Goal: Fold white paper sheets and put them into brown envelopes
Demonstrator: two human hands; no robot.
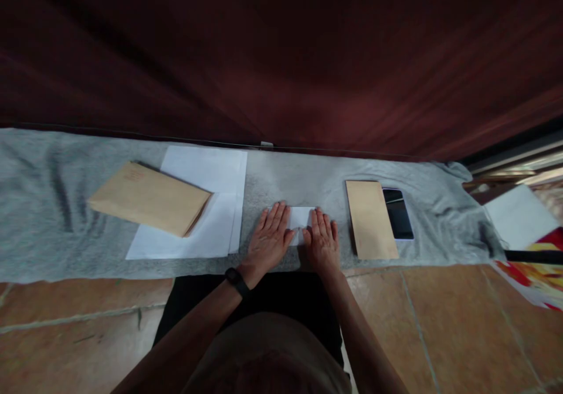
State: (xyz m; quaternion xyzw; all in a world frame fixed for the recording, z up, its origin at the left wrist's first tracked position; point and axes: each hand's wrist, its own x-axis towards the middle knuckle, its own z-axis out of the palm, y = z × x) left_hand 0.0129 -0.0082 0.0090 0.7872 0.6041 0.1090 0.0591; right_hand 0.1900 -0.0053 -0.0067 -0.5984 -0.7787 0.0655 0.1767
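Note:
A small white piece of paper [301,216], apparently folded, lies flat on the grey cloth in front of me. My left hand [271,235] presses on its left end with the fingers stretched out flat. On the right end rests my right hand [322,238], also flat with fingers extended. Both thumbs point inward near the paper's lower edge. The palms and fingers cover the paper's two ends. To the left are white sheets [202,171], with a stack of brown envelopes [152,197] partly on top. Right of my hands lies another brown envelope [372,221].
A dark-screened phone [398,213] sits beside the right envelope, its left edge close against it. The grey cloth [308,174] covers a long narrow surface below a dark red curtain-like backdrop [281,60]. At the far right are a white sheet [521,215] and a colourful printed item [536,279].

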